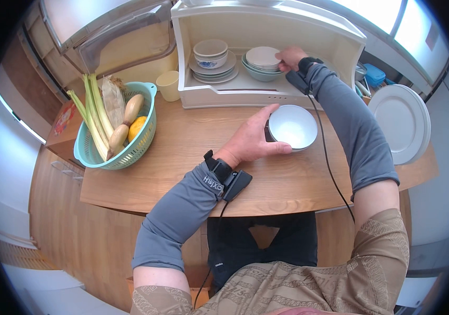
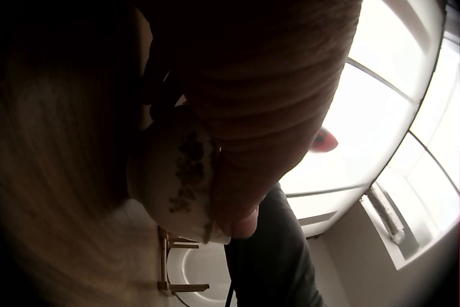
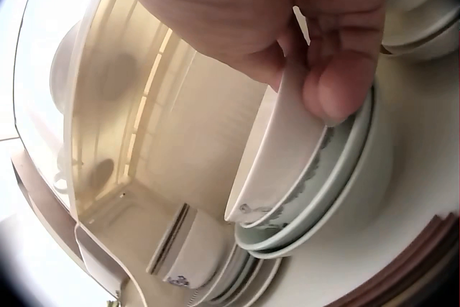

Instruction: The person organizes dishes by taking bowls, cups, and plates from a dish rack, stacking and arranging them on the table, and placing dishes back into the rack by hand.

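On the wooden table, my left hand holds a white bowl from its left side, thumb along the near rim and fingers on the far side. The left wrist view shows a dark floral pattern on that bowl, with the thumb over its rim. Inside the white cabinet, my right hand pinches the right edge of the top white bowl of a stack. In the right wrist view this bowl sits tilted in the camera's frame, nested within pale green bowls.
Left in the cabinet stand stacked plates topped by blue-patterned bowls. A yellow cup and a green basket of vegetables are to the left. White plates lean at the right; a cable crosses the table.
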A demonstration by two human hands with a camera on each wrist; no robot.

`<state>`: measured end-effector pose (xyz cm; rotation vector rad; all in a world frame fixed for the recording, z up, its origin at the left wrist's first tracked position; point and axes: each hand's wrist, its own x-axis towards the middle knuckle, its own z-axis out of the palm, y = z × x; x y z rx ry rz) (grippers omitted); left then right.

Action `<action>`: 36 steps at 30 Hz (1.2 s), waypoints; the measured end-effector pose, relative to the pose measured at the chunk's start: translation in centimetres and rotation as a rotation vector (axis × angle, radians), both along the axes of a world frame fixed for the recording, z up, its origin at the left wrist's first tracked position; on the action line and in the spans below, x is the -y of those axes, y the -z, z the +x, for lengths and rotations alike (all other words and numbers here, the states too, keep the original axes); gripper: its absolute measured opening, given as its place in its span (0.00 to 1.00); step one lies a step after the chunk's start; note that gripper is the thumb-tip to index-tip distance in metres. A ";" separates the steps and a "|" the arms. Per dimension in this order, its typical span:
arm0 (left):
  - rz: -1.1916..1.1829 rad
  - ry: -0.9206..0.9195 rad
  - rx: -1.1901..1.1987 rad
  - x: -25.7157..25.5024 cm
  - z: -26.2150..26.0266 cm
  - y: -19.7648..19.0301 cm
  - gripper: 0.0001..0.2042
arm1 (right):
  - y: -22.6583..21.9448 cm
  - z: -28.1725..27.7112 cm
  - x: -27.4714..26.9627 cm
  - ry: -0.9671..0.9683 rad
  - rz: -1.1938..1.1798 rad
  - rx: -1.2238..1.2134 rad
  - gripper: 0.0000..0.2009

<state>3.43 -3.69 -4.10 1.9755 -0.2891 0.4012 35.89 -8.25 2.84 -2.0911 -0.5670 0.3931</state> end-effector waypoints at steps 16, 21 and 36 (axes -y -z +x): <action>-0.052 0.051 -0.001 0.2 0.7 0.8 0.57 | -4.1 -14.7 13.7 -0.470 -0.264 0.361 0.22; -0.050 0.089 -0.013 0.1 1.0 1.2 0.59 | -2.4 -17.4 16.4 -0.469 -0.436 0.270 0.22; -0.104 0.103 -0.059 0.3 0.5 0.2 0.64 | -2.3 -18.0 16.9 -0.442 -0.310 0.293 0.15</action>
